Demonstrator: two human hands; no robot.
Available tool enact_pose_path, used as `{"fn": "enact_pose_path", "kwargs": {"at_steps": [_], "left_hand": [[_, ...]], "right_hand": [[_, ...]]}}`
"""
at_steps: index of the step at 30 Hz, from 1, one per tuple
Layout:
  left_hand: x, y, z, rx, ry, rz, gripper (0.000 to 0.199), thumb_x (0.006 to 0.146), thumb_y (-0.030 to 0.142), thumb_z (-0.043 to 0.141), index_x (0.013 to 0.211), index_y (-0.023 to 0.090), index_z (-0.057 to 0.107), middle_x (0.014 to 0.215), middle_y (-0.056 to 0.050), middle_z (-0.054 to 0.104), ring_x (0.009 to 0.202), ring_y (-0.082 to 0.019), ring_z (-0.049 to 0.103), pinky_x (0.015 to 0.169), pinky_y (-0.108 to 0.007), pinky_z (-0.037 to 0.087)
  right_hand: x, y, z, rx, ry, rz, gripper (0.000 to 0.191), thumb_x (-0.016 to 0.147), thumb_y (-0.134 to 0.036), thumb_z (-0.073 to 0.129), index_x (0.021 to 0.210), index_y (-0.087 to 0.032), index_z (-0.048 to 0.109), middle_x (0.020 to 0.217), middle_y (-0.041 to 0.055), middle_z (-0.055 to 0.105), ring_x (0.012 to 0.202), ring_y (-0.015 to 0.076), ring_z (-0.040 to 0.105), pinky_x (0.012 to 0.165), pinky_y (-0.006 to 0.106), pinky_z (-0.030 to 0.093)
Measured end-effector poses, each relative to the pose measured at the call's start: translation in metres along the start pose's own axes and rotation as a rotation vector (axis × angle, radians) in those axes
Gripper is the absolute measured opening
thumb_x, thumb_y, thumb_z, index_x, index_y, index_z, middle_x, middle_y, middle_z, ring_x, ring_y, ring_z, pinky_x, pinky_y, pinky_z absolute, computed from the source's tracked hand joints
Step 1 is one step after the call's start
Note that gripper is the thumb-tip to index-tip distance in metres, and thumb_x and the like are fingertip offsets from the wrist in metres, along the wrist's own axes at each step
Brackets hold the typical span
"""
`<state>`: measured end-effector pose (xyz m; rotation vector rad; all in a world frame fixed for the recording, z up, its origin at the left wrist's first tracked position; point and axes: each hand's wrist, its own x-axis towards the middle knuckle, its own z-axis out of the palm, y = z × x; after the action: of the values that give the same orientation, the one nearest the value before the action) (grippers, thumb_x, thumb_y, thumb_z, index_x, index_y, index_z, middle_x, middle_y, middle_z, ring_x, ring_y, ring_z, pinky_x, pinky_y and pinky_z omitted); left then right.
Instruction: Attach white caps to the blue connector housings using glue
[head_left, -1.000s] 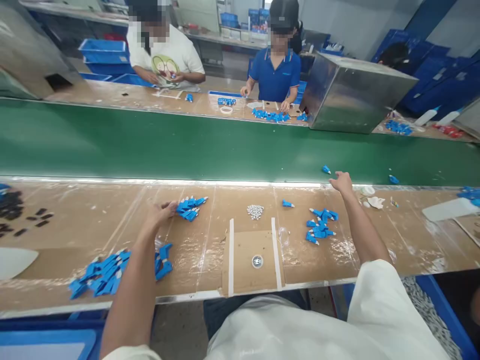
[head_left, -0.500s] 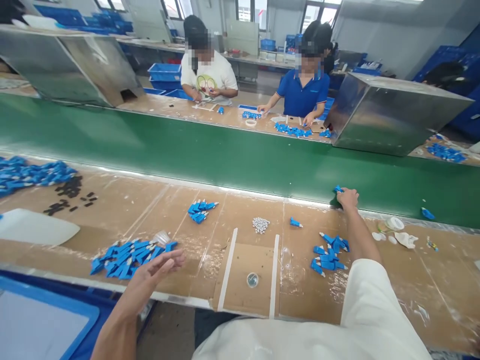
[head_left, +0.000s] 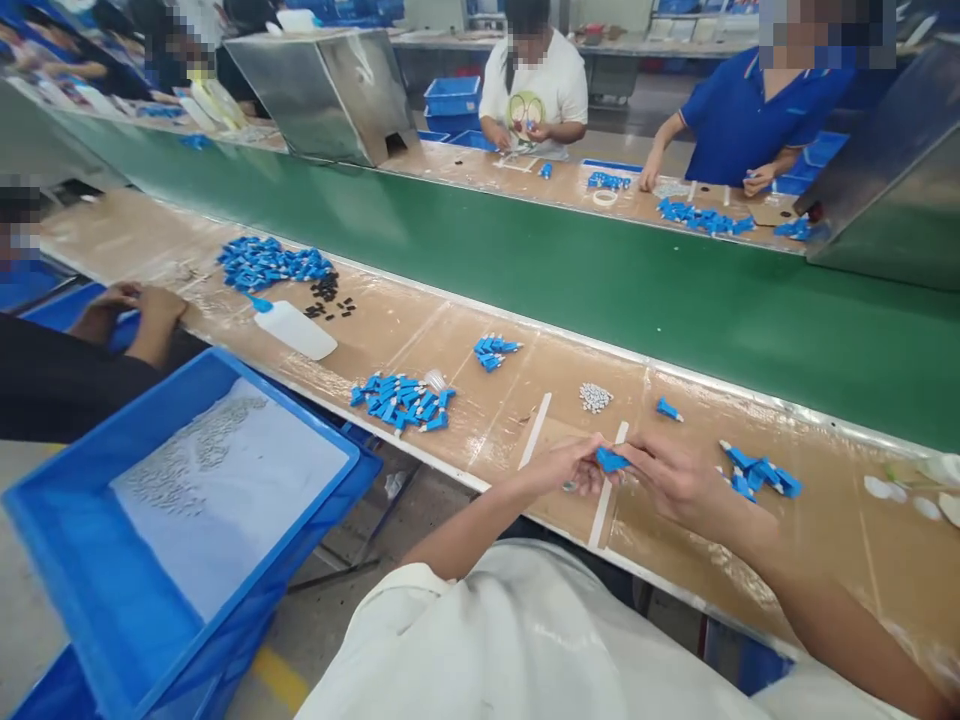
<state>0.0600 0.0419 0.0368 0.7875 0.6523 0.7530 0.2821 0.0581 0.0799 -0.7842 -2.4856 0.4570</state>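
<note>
A small blue part (head_left: 613, 459) is held between both hands above the cardboard mat. My left hand (head_left: 574, 466) pinches its left end, and my right hand (head_left: 667, 475) grips its right side. Beyond the hands lies a heap of small grey-white pieces (head_left: 595, 398), with a single blue part (head_left: 669, 409) to its right. More blue parts (head_left: 761, 472) lie right of my right hand, partly hidden by it. To the left are a small blue cluster (head_left: 495, 351) and a larger blue pile (head_left: 403, 402).
A white bottle (head_left: 296, 330) lies near black pieces (head_left: 326, 290) and another blue pile (head_left: 271, 263). A blue tray (head_left: 315, 430) stands at the table's front left. Behind runs a green belt (head_left: 480, 245); two people work across it, another sits at left.
My right hand has come back from the green belt with a blue part. My left hand has moved right from the blue pile to meet it. The view has turned left.
</note>
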Motion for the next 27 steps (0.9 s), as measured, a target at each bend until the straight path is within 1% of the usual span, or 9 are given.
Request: {"fn": "enact_pose_path", "kwargs": {"at_steps": [3, 6, 8, 10, 12, 14, 19, 22, 27], "left_hand": [[-0.018, -0.004, 0.003, -0.023, 0.002, -0.04, 0.052, 0.072, 0.064, 0.079, 0.081, 0.013, 0.074, 0.073, -0.01, 0.073, 0.05, -0.009, 0.052, 0.041, -0.021, 0.031], [-0.041, -0.005, -0.007, -0.089, 0.007, -0.076, 0.042, 0.07, 0.049, 0.087, 0.086, 0.012, 0.075, 0.08, -0.01, 0.074, 0.055, -0.008, 0.053, 0.044, -0.019, 0.033], [-0.054, -0.007, -0.017, -0.158, 0.031, -0.067, 0.039, 0.07, 0.042, 0.089, 0.09, 0.011, 0.076, 0.085, -0.011, 0.075, 0.06, -0.008, 0.058, 0.049, -0.018, 0.041], [-0.062, -0.01, -0.027, -0.225, 0.071, -0.042, 0.039, 0.07, 0.037, 0.09, 0.095, 0.011, 0.076, 0.088, -0.01, 0.074, 0.066, -0.009, 0.063, 0.056, -0.017, 0.048], [-0.067, -0.015, -0.037, -0.275, 0.116, -0.031, 0.037, 0.073, 0.036, 0.088, 0.096, 0.011, 0.075, 0.087, -0.009, 0.073, 0.069, -0.01, 0.066, 0.059, -0.018, 0.051], [-0.07, -0.02, -0.048, -0.316, 0.168, -0.043, 0.033, 0.078, 0.037, 0.085, 0.095, 0.011, 0.075, 0.084, -0.008, 0.072, 0.067, -0.01, 0.066, 0.058, -0.017, 0.053], [-0.072, -0.029, -0.073, -0.424, 0.298, -0.088, 0.019, 0.082, 0.027, 0.079, 0.09, 0.011, 0.073, 0.077, -0.007, 0.07, 0.063, -0.009, 0.066, 0.055, -0.014, 0.053], [-0.073, -0.033, -0.082, -0.46, 0.329, -0.076, 0.016, 0.08, 0.021, 0.078, 0.09, 0.01, 0.074, 0.077, -0.007, 0.072, 0.063, -0.009, 0.066, 0.056, -0.014, 0.055], [-0.075, -0.037, -0.09, -0.514, 0.375, -0.095, 0.014, 0.079, 0.017, 0.076, 0.091, 0.009, 0.074, 0.078, -0.008, 0.073, 0.062, -0.009, 0.066, 0.054, -0.014, 0.054]], "right_hand": [[-0.005, -0.027, 0.009, 0.061, -0.032, 0.077, 0.031, 0.103, -0.03, 0.049, 0.12, -0.028, 0.074, 0.098, 0.0118, 0.071, 0.081, 0.0213, 0.066, 0.069, 0.033, 0.056], [-0.013, -0.035, 0.017, 0.181, 0.099, 0.312, 0.033, 0.095, -0.043, 0.065, 0.123, -0.029, 0.073, 0.109, 0.0114, 0.071, 0.084, 0.0224, 0.068, 0.079, 0.038, 0.059], [-0.02, -0.034, 0.029, 0.244, 0.234, 0.5, 0.038, 0.09, -0.048, 0.071, 0.123, -0.028, 0.073, 0.108, 0.0096, 0.071, 0.082, 0.0216, 0.067, 0.079, 0.039, 0.059], [-0.025, -0.028, 0.047, 0.322, 0.327, 0.655, 0.036, 0.087, -0.052, 0.071, 0.112, -0.026, 0.076, 0.103, 0.008, 0.072, 0.081, 0.0209, 0.067, 0.078, 0.038, 0.059], [-0.028, -0.021, 0.07, 0.424, 0.351, 0.773, 0.04, 0.083, -0.057, 0.072, 0.103, -0.023, 0.077, 0.097, 0.007, 0.073, 0.079, 0.0201, 0.066, 0.075, 0.038, 0.058], [-0.028, -0.013, 0.093, 0.514, 0.338, 0.857, 0.046, 0.079, -0.06, 0.074, 0.102, -0.02, 0.078, 0.091, 0.0059, 0.072, 0.077, 0.0192, 0.064, 0.073, 0.037, 0.057], [-0.019, -0.007, 0.126, 0.611, 0.306, 0.88, 0.051, 0.069, -0.057, 0.084, 0.102, -0.019, 0.079, 0.092, 0.0052, 0.071, 0.079, 0.0179, 0.063, 0.076, 0.035, 0.056], [-0.014, -0.008, 0.131, 0.655, 0.263, 0.856, 0.048, 0.068, -0.056, 0.085, 0.098, -0.019, 0.081, 0.088, 0.0046, 0.069, 0.075, 0.0167, 0.062, 0.074, 0.034, 0.054], [-0.009, -0.013, 0.128, 0.584, 0.225, 0.807, 0.036, 0.079, -0.056, 0.077, 0.084, -0.021, 0.082, 0.08, 0.0044, 0.067, 0.071, 0.0173, 0.058, 0.067, 0.033, 0.048]]}}
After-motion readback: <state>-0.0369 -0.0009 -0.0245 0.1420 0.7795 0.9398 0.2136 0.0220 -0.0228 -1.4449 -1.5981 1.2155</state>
